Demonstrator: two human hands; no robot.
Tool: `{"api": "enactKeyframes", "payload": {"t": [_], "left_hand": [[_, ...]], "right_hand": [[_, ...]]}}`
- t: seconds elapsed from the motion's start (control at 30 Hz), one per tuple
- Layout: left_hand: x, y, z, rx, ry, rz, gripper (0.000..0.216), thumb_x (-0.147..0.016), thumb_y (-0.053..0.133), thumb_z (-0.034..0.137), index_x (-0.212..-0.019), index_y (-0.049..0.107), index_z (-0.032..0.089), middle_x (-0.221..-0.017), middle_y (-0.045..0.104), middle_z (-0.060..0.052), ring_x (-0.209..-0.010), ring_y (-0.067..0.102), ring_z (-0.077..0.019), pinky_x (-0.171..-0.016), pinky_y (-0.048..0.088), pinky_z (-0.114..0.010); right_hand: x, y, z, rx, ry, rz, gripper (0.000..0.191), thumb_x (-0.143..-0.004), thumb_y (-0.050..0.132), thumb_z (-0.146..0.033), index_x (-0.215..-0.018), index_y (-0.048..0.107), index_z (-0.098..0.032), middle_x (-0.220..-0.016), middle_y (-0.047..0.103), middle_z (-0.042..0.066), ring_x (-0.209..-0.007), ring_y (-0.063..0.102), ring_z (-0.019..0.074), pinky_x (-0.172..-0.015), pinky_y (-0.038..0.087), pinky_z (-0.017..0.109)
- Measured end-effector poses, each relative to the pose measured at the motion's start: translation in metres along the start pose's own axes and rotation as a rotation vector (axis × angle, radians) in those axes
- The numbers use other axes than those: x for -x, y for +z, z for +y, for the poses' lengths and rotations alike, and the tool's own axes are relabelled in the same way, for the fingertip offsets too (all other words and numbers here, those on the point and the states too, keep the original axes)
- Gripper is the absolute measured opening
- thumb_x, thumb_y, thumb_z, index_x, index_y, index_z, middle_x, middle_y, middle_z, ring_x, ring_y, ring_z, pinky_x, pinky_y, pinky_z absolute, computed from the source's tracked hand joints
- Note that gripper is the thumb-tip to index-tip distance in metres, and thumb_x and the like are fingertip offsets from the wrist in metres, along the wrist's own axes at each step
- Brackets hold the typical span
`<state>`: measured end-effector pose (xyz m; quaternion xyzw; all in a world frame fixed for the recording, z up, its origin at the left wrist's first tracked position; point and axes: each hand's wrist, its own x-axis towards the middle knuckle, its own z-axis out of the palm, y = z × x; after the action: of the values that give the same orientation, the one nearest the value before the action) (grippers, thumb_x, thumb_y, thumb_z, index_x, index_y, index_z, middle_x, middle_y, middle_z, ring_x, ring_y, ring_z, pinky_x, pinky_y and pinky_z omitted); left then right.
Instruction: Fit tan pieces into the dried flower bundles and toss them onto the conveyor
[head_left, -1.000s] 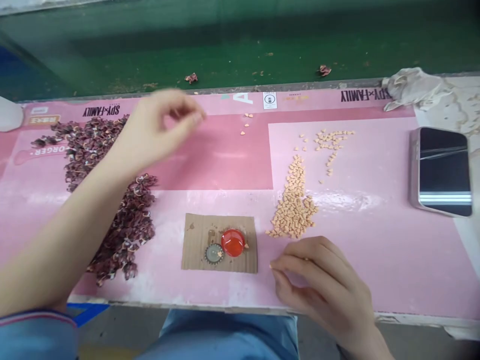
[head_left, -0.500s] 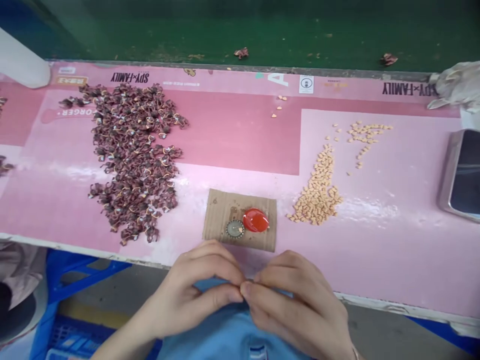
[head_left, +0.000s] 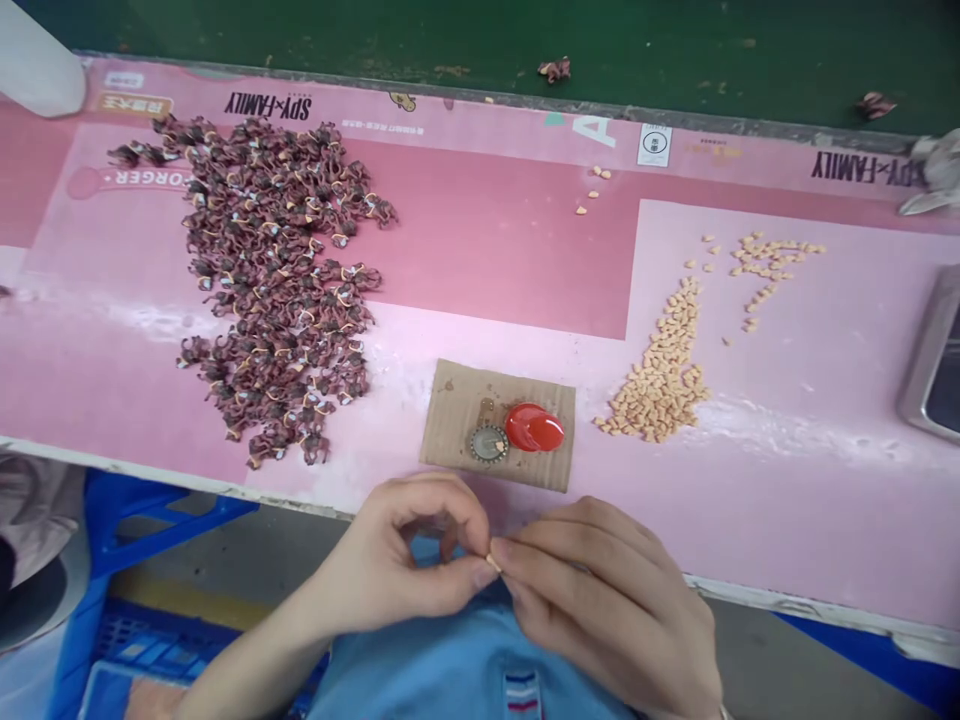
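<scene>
In front of my body, at the table's near edge, my left hand (head_left: 424, 555) and my right hand (head_left: 611, 600) meet fingertip to fingertip. A small beige piece (head_left: 493, 563) shows between them, pinched by the fingertips of both hands. Anything else inside the right fingers is hidden. Just beyond the hands lies a cardboard piece (head_left: 454, 400). On it sit a round metal cap with a ridged rim (head_left: 489, 443) and a shiny red oval object (head_left: 535, 428). To the right spreads a pile of small beige pieces (head_left: 660, 390).
A large heap of small dark maroon figures (head_left: 277, 280) with beige bits covers the left side of the pink table (head_left: 495, 230). Two maroon pieces lie on the green surface (head_left: 450, 40) behind. A metal-rimmed tray (head_left: 926, 360) and a crumpled plastic bag (head_left: 941, 170) are at the right.
The beige piece now shows between my fingertips. My left fingers have arched into a rounder pinch. The view has shifted, so the table items appear slightly higher, many also further right.
</scene>
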<state>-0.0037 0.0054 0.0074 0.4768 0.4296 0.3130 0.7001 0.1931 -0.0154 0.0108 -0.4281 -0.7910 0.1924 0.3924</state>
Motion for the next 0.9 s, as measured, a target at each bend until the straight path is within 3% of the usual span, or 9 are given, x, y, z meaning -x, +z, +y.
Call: {"api": "enactKeyframes", "payload": {"t": [0.17, 0.3, 0.37, 0.47, 0.53, 0.63, 0.8, 0.9], "left_hand": [[0.002, 0.003, 0.004, -0.34, 0.302, 0.102, 0.013, -0.083, 0.07, 0.005, -0.078, 0.068, 0.017, -0.074, 0.069, 0.0, -0.066, 0.062, -0.0105, -0.064, 0.051, -0.017], [0.003, -0.005, 0.006, -0.694, 0.482, 0.094, 0.012, -0.096, 0.065, 0.007, -0.095, 0.065, 0.019, -0.083, 0.073, 0.001, -0.077, 0.067, -0.012, -0.074, 0.054, -0.021], [0.003, -0.019, 0.005, -0.937, 0.538, 0.211, 0.01, -0.1, 0.065, 0.013, -0.106, 0.065, 0.021, -0.092, 0.075, -0.001, -0.086, 0.069, -0.0157, -0.082, 0.053, -0.027], [0.002, -0.046, -0.001, -1.307, 0.495, 0.521, 0.017, -0.101, 0.067, 0.023, -0.117, 0.07, 0.023, -0.108, 0.073, -0.009, -0.104, 0.065, -0.0281, -0.098, 0.045, -0.043], [0.001, -0.063, -0.006, -1.396, 0.382, 0.61, 0.02, -0.1, 0.068, 0.029, -0.119, 0.073, 0.024, -0.114, 0.07, -0.013, -0.113, 0.06, -0.0361, -0.105, 0.04, -0.053], [-0.002, -0.076, -0.011, -1.377, 0.298, 0.596, 0.022, -0.101, 0.065, 0.033, -0.121, 0.074, 0.026, -0.119, 0.067, -0.013, -0.119, 0.056, -0.0385, -0.109, 0.037, -0.056], [-0.005, -0.077, -0.007, -1.393, 0.349, 0.594, 0.019, -0.101, 0.066, 0.035, -0.114, 0.075, 0.025, -0.118, 0.071, -0.011, -0.114, 0.061, -0.0354, -0.105, 0.041, -0.054], [-0.002, -0.076, -0.004, -1.36, 0.362, 0.555, 0.02, -0.103, 0.062, 0.032, -0.12, 0.072, 0.028, -0.125, 0.072, -0.007, -0.117, 0.063, -0.0326, -0.106, 0.042, -0.052]], "right_hand": [[0.001, 0.003, 0.0, 0.034, 0.039, 0.016, 0.013, -0.096, 0.065, -0.008, -0.09, 0.069, -0.019, -0.073, 0.074, -0.001, -0.065, 0.069, 0.0098, -0.069, 0.062, 0.021], [0.0, 0.003, 0.005, 0.06, 0.024, 0.007, 0.014, -0.097, 0.062, -0.006, -0.092, 0.069, -0.017, -0.075, 0.074, 0.001, -0.066, 0.068, 0.0102, -0.068, 0.061, 0.021], [-0.002, 0.001, 0.011, 0.091, 0.041, 0.065, 0.017, -0.095, 0.063, -0.002, -0.093, 0.068, -0.018, -0.075, 0.073, 0.0, -0.065, 0.068, 0.0105, -0.067, 0.061, 0.023], [-0.004, 0.0, 0.024, 0.173, 0.073, 0.206, 0.023, -0.089, 0.07, 0.003, -0.092, 0.069, -0.019, -0.075, 0.072, 0.0, -0.064, 0.067, 0.0126, -0.062, 0.06, 0.026], [-0.003, 0.001, 0.033, 0.215, 0.083, 0.257, 0.025, -0.087, 0.072, 0.004, -0.093, 0.071, -0.021, -0.076, 0.072, 0.001, -0.064, 0.068, 0.0145, -0.058, 0.059, 0.028], [-0.001, 0.004, 0.039, 0.249, 0.082, 0.269, 0.026, -0.087, 0.073, 0.002, -0.095, 0.072, -0.022, -0.077, 0.072, 0.001, -0.066, 0.069, 0.0161, -0.056, 0.058, 0.03], [0.002, 0.006, 0.038, 0.252, 0.087, 0.316, 0.029, -0.085, 0.074, 0.007, -0.093, 0.073, -0.022, -0.076, 0.07, 0.002, -0.066, 0.066, 0.0162, -0.056, 0.057, 0.032], [0.002, 0.005, 0.038, 0.283, 0.079, 0.317, 0.031, -0.085, 0.074, 0.007, -0.092, 0.072, -0.023, -0.075, 0.069, 0.001, -0.064, 0.065, 0.016, -0.054, 0.056, 0.032]]}}
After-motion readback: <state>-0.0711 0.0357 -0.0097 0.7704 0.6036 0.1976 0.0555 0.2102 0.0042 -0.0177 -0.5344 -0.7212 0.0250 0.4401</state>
